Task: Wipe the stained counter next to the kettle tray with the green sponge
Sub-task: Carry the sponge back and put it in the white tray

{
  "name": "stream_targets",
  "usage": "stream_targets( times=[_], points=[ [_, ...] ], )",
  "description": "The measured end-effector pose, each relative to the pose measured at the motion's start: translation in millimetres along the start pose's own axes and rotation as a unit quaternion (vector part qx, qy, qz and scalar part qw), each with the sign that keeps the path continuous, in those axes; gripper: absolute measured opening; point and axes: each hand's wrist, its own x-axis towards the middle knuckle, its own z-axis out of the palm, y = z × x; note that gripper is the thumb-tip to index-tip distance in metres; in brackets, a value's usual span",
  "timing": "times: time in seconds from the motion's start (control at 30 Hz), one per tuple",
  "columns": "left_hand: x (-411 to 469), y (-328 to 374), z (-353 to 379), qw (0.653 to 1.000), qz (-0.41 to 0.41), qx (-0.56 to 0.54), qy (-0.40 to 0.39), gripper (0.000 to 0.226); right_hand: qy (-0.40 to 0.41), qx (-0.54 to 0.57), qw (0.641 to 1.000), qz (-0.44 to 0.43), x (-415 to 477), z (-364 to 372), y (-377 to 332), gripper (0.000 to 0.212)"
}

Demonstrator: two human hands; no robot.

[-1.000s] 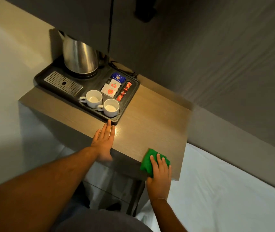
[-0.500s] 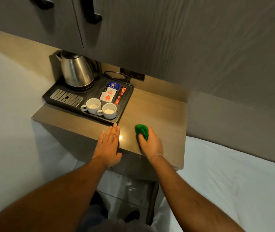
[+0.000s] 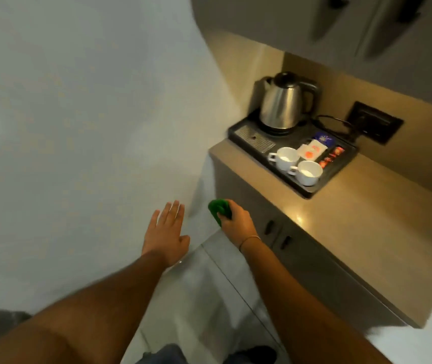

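My right hand (image 3: 237, 223) grips the green sponge (image 3: 218, 208) in the air, off the counter and to the left of its front corner. Left of it, my left hand (image 3: 167, 233) hangs open with fingers spread, holding nothing. The wooden counter (image 3: 362, 206) lies to the right, with a bright glare spot near its front edge. At the counter's far left end sits the black kettle tray (image 3: 341, 164), carrying a steel kettle (image 3: 284, 103), two white cups (image 3: 297, 165) and sachets (image 3: 314, 149).
A white wall fills the left side. Under the counter is a grey cabinet front (image 3: 314, 261) with two small dark handles. Overhead cabinets (image 3: 341, 24) hang above. A wall socket (image 3: 374, 124) with a cord sits behind the tray. Tiled floor lies below.
Both hands have left the counter and pulled back to the left of it, the right one carrying the sponge. The view has swung left, putting the counter at the right.
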Motion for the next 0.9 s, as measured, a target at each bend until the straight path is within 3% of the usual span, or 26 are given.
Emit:
stream_targets(
  times=[0.23,0.4,0.57,0.67,0.83,0.9],
  points=[
    [-110,-139,22,0.994,-0.102,-0.042,-0.018,0.084,-0.108,-0.156,0.979,-0.072,-40,174,-70,0.034],
    [-241,-255,69,0.982,-0.171,-0.081,-0.002,0.079,-0.238,-0.218,0.939,-0.119,-100,338,-110,0.039],
    [-371,-356,100,0.949,-0.296,-0.102,0.045,0.071,-0.390,-0.249,0.866,-0.190,-177,486,-149,0.039],
    [-425,-393,118,0.906,-0.387,-0.137,0.104,0.064,-0.446,-0.272,0.826,-0.211,-215,556,-164,0.041],
    [-467,-415,137,0.838,-0.484,-0.217,0.127,0.062,-0.410,-0.312,0.817,-0.258,-256,633,-158,0.053],
    [-478,-415,145,0.834,-0.487,-0.224,0.133,0.063,-0.431,-0.360,0.776,-0.288,-266,651,-144,0.064]
  ],
)
